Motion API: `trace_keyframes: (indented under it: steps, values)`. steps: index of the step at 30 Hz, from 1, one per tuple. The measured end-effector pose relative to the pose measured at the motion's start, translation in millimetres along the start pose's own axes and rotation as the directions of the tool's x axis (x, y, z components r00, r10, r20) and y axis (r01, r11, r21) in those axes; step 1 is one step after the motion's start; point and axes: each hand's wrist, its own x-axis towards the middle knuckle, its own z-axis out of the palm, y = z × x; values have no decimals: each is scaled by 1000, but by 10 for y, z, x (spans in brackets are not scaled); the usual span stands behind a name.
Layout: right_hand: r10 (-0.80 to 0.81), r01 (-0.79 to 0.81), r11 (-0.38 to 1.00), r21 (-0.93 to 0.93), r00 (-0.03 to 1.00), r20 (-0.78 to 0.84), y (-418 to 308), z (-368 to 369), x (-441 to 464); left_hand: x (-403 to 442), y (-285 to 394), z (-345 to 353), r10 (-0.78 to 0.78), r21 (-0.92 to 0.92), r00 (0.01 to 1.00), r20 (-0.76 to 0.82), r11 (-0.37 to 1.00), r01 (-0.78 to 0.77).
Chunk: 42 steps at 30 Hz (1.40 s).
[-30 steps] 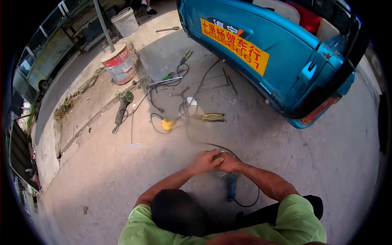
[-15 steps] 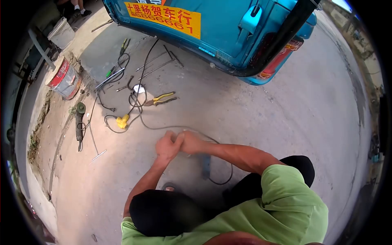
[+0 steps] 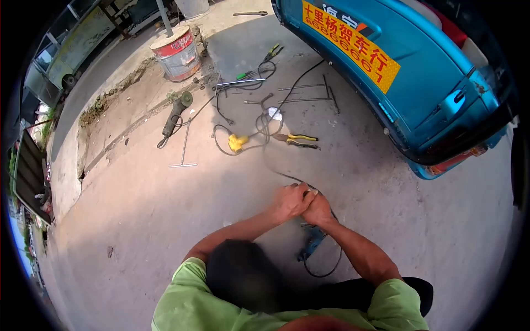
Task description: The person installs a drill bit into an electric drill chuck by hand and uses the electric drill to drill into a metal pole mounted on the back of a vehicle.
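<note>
My left hand [image 3: 289,202] and my right hand [image 3: 317,209] are pressed together in front of my knees, fingers closed. Whatever they grip between them is too small or hidden to make out. Just below them a blue power tool [image 3: 313,243] lies on the ground, its upper end partly hidden by my right hand. A black cable [image 3: 338,259] loops from the tool and passes up behind my hands. Farther forward lie yellow-handled pliers [image 3: 301,140] and a yellow plug connector [image 3: 236,143] with tangled cords.
A blue vehicle [image 3: 408,105] stands at the upper right. An angle grinder [image 3: 175,118] and a T-handled rod [image 3: 186,144] lie at the left. Beyond them is a paint bucket [image 3: 179,59] holding a pole. More T-handled rods [image 3: 309,99] lie near the vehicle.
The camera view has swung left and back since half a second ago, so the vehicle and tools sit differently in the picture. My hands stay together near the blue tool.
</note>
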Motion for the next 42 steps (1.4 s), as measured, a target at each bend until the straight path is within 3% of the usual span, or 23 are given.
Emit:
trace_keyframes:
  steps: [3, 8, 13, 16, 20, 22, 23, 26, 28, 31, 34, 38, 42]
  values:
    - [20, -20, 1000, 0, 996, 83, -95, -43, -68, -35, -35, 43, 24, -50, 999, -31, 998, -25]
    - [-16, 22, 999, -41, 987, 157, -43, -25, -10, 55, -76, 3, 221, -60, 967, -130, 971, -230]
    - [-71, 47, 989, 142, 983, 171, -340, -344, -237, -3, -150, 5, 353, 24, 916, -192, 935, -355]
    - [-141, 93, 971, 218, 966, 216, -169, -221, -161, -49, -135, -72, 475, 17, 854, -212, 875, -483]
    - [-176, 102, 958, 267, 946, 271, -15, -55, -141, -44, -150, -25, 441, -5, 885, -152, 895, -446]
    - [-155, 102, 957, 272, 971, 181, -123, -144, -185, -39, -122, -19, 385, 11, 916, -109, 922, -386]
    - [-142, 98, 955, 281, 980, 142, -187, -155, -233, -43, -115, -10, 317, 31, 943, -103, 949, -315]
    - [22, -35, 997, 74, 985, 170, -305, -220, -250, -99, 2, -32, 113, 81, 992, -60, 991, -108]
    - [46, -59, 994, 95, 990, 137, -355, -230, -267, -107, 5, -27, -7, 106, 1000, -3, 994, 7]
    - [67, -72, 997, 42, 991, 112, -394, -248, -260, -98, 59, -61, -58, 99, 998, 22, 994, 55]
    - [48, -49, 999, 4, 995, 89, -412, -227, -242, -100, -21, 15, -57, 62, 997, -61, 996, 60]
    - [-68, 68, 998, -3, 993, 95, -303, -116, -193, -82, -197, 62, 163, -19, 971, -172, 985, -169]
    - [-201, 188, 971, 150, 977, 73, -282, -88, -225, -82, -170, -41, 322, -86, 911, -258, 932, -353]
